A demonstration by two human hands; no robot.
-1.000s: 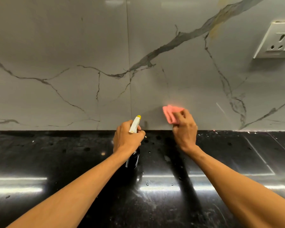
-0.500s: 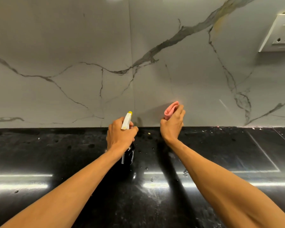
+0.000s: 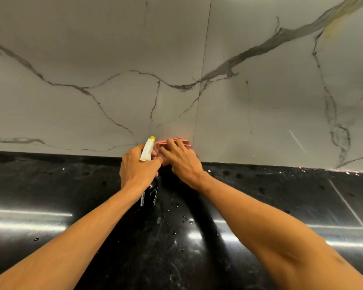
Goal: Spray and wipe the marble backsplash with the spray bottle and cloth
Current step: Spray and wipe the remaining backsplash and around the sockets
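Pink cloth [image 3: 184, 141] pressed to backsplash [image 3: 260, 101], right hand [image 3: 181, 162]; left hand [image 3: 136, 170] grips bottle [image 3: 146, 151].

Spray bottle: the black plastic spray bottle [image 3: 146, 151] with a white head and yellow tip has its neck and trigger hidden inside the left hand [image 3: 137, 170]. The white print on its body is too small to read.
Cloth: the folded pink cloth [image 3: 186, 142] is mostly covered by the fingers [image 3: 173, 144] of the right hand [image 3: 182, 164]. Only its top and side edges show.
Right thumb: whether it pinches the cloth's lower edge cannot be told.
Backsplash: the grey-white veined marble backsplash [image 3: 92, 59] runs out past the top, left and right edges.
Desk: the glossy black stone desk [image 3: 50, 185] is cut off at the left, right and bottom. The pale specks [image 3: 300, 168] along its back edge are too small to identify.
Arms: the left forearm [image 3: 78, 243] and right forearm [image 3: 270, 233] are cut off at the bottom edge.
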